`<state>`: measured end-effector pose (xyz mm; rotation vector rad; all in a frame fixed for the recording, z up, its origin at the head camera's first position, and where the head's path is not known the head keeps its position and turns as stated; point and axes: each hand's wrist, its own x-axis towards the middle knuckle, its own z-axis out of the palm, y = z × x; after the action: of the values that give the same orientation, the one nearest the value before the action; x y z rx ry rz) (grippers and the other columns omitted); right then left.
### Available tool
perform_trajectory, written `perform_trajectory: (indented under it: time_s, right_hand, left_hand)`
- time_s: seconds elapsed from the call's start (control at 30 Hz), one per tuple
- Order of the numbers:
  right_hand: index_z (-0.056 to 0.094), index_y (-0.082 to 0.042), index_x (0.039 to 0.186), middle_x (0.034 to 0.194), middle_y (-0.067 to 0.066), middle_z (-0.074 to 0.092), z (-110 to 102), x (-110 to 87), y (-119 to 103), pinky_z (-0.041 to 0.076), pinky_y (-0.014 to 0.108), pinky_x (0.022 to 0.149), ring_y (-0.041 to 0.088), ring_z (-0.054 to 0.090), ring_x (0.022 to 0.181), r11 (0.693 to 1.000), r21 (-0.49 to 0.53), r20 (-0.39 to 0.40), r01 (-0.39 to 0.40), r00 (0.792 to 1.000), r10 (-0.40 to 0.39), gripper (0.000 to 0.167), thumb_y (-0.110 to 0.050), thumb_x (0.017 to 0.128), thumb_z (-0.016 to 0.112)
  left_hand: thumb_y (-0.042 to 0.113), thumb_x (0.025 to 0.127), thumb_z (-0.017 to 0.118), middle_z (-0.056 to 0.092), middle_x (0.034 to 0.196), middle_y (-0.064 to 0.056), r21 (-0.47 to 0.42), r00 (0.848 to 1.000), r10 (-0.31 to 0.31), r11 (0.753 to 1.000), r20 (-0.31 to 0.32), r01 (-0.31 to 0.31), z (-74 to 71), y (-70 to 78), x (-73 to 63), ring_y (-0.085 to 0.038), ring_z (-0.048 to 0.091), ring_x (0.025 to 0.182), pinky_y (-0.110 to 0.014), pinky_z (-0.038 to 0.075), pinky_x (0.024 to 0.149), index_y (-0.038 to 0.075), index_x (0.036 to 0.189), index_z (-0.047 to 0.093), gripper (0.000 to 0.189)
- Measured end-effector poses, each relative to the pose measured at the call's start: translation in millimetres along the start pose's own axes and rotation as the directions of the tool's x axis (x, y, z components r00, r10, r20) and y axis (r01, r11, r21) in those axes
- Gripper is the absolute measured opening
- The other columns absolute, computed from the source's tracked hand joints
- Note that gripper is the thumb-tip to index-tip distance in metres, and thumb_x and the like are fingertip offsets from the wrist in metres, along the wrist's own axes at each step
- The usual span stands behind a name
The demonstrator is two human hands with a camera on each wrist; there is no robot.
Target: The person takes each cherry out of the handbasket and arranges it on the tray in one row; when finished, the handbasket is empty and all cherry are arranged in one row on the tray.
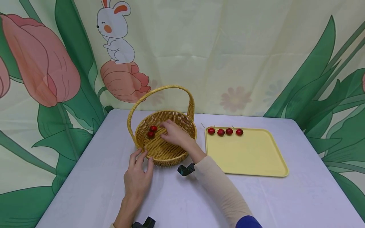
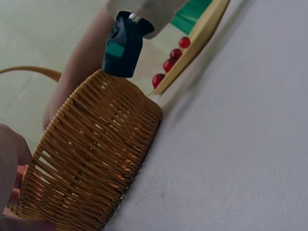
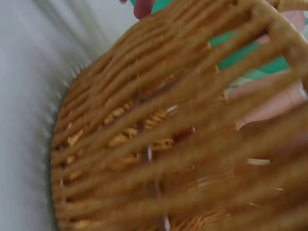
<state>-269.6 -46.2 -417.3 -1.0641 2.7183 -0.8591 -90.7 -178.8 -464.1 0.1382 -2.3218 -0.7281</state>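
Observation:
A round wicker basket (image 1: 168, 162) with an arched handle stands on the table. My left hand (image 1: 137, 179) holds its near-left rim, the fingertips at the edge and the thumb by the outer wall. Inside the basket my right hand (image 1: 178, 136) reaches in from the right. Its thumb and fingers are apart, and no object shows between them. Two cherries, an upper one (image 1: 153, 129) and a lower one (image 1: 150, 135), lie in the basket left of those fingertips. In the right wrist view, the basket's woven wall (image 3: 159, 120) hides most of the inside.
To the right lies a yellow tray (image 1: 248, 155). Several stemmed cherries sit in a row along its far edge, among them a leftmost one (image 1: 211, 130) and a rightmost one (image 1: 239, 132). A printed curtain (image 1: 199, 63) hangs behind the white-covered table (image 1: 91, 183).

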Motion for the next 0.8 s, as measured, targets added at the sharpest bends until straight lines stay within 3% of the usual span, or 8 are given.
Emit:
perform_trajectory:
  time_s: [0.33,0.57,0.8]
  right_hand:
    - [0.055,-0.008,0.139,0.141,0.011,0.051,10,10.3,-22,0.053,0.035,0.099,0.021,0.061,0.118,0.997,-0.078,0.112,0.019,0.994,-0.010,0.047,-0.021,0.096,0.067]
    - [0.052,-0.013,0.145,0.149,0.009,0.047,21,15.1,-25,0.045,0.036,0.111,0.022,0.052,0.135,0.986,-0.164,0.214,0.025,0.977,0.011,0.051,-0.023,0.097,0.066]
    - [0.049,-0.014,0.148,0.150,0.009,0.046,28,16.6,-24,0.045,0.036,0.111,0.021,0.053,0.134,0.981,-0.187,0.248,0.051,0.969,-0.003,0.053,-0.023,0.098,0.065]
  left_hand:
    - [0.020,0.092,0.069,0.062,0.130,-0.015,0.000,1.000,0.008,1.000,-0.002,-0.008,0.9,0.1,-1.4,-0.032,0.071,0.066,-0.037,0.053,0.050,0.001,0.120,0.070,0.034]
    - [0.021,0.092,0.068,0.062,0.130,-0.016,0.000,1.000,0.009,1.000,0.003,-0.009,-0.1,1.8,-0.3,-0.033,0.072,0.068,-0.041,0.055,0.053,0.000,0.119,0.070,0.034]
    - [0.021,0.092,0.069,0.062,0.130,-0.017,0.007,1.000,0.003,1.000,0.006,-0.003,-1.4,2.0,-0.6,-0.034,0.072,0.070,-0.043,0.057,0.056,0.000,0.119,0.070,0.034]
